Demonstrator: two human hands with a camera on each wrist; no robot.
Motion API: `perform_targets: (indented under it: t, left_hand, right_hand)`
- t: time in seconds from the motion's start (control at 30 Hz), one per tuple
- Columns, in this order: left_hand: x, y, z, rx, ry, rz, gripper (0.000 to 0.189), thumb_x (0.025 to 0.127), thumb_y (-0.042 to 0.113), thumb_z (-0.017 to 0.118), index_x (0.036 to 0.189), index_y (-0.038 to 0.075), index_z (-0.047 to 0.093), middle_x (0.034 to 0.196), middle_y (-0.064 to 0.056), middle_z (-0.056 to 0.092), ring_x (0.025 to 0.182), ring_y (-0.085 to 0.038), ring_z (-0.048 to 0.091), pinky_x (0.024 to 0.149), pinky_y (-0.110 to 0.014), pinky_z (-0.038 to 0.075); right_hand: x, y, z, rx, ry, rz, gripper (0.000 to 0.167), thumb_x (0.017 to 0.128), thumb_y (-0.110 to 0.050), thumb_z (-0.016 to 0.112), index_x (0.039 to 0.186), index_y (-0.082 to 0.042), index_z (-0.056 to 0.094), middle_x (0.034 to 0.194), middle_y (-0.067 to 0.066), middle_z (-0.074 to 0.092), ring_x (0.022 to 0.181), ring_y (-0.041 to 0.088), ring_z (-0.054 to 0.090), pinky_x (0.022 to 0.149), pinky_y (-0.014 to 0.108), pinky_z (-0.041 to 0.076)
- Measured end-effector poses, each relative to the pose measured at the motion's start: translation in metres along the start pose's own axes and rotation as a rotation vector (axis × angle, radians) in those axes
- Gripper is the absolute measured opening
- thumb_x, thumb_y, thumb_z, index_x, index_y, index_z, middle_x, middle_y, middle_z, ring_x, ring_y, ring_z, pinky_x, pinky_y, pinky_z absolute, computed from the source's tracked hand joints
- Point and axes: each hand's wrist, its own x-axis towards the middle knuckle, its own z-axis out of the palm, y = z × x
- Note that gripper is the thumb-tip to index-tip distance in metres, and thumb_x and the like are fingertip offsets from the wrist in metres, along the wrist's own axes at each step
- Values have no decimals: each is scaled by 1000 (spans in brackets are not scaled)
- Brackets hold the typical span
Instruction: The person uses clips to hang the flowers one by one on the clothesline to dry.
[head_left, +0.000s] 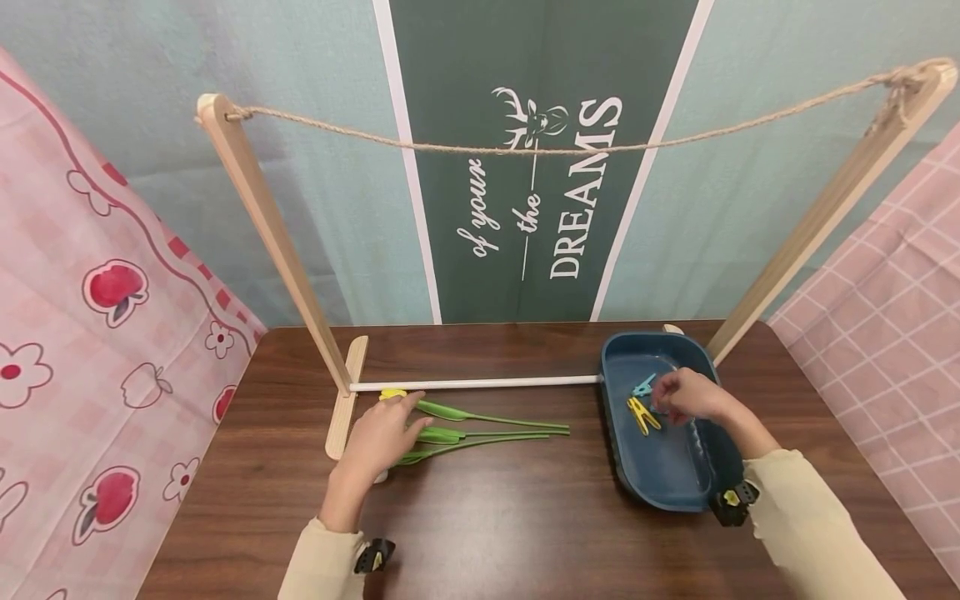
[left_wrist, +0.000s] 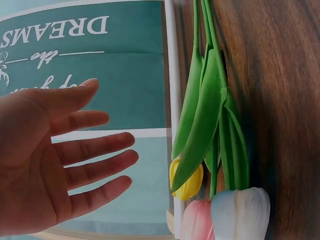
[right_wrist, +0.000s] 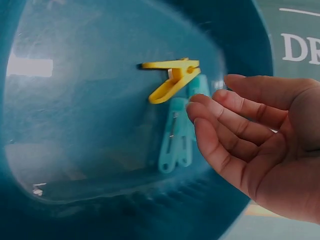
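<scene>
My left hand, fingers spread and holding nothing, hovers over the artificial tulips. In the left wrist view their heads show as a yellow tulip, a pink tulip and a white tulip, with green leaves and stems. My right hand hangs over the dark blue basin, fingers loosely bent and nothing between them. Right beside its fingertips are a yellow clothespin and teal clothespins, lying on the basin floor.
Two wooden posts stand at either side of the brown table. Twine sags between their tops, and a white rod runs low between their bases. The basin stands at the right post. Patterned cloths hang behind and at both sides.
</scene>
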Motion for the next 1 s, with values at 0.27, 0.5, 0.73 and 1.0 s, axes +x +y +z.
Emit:
perform_targets:
  t: [0.27,0.5,0.73,1.0]
  left_hand:
    - [0,3,4,-26,-7,18,44,86,29,62,122,4,57,114,-16,60,103,-33,57,84,-48,44]
    - [1,4,5,-29,-1,43,42,86,28,62,121,4,57,114,-16,60,104,-32,57,85,-47,44]
    - [0,4,6,-28,5,58,42,87,28,62,121,5,57,113,-16,60,103,-32,57,85,-47,44]
    - [-1,3,7,-27,6,55,41,86,28,62,120,4,57,112,-16,61,102,-32,57,84,-47,44]
  right_hand:
    - [4,8,7,20,-22,36,6,79,3,54,77,6,58,66,9,58,55,19,59,50,34,51]
    - [4,11,10,57,-74,60,7,80,5,53,76,7,59,62,8,57,52,20,60,49,36,51]
    - [5,13,13,63,-84,88,7,78,6,54,73,7,58,59,8,56,49,18,58,45,32,50]
    - [6,14,16,36,-47,118,8,76,6,56,68,4,57,56,7,56,48,17,58,45,31,49]
